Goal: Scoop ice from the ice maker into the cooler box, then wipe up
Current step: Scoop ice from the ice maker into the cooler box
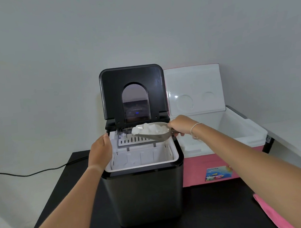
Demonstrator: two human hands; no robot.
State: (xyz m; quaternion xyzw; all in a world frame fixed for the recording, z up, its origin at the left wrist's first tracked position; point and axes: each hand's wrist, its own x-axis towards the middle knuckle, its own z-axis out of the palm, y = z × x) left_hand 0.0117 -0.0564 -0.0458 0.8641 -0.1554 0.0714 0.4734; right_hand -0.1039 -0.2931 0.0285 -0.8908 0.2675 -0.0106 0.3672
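A black ice maker (144, 194) stands at the centre of the table with its lid (133, 90) raised upright. My right hand (180, 124) grips the handle of a metal scoop (159, 135) heaped with ice (150, 129), held above the ice maker's white basket (142, 157). My left hand (101, 149) rests on the ice maker's left rim, fingers curled over the edge. To the right sits the pink cooler box (218, 169), its white lid (195, 90) open and its white inside visible.
A pink cloth (271, 212) lies at the table's right front edge, partly behind my right arm. A black power cord (33, 173) trails off the dark table (209, 214) to the left. A plain wall stands close behind both boxes.
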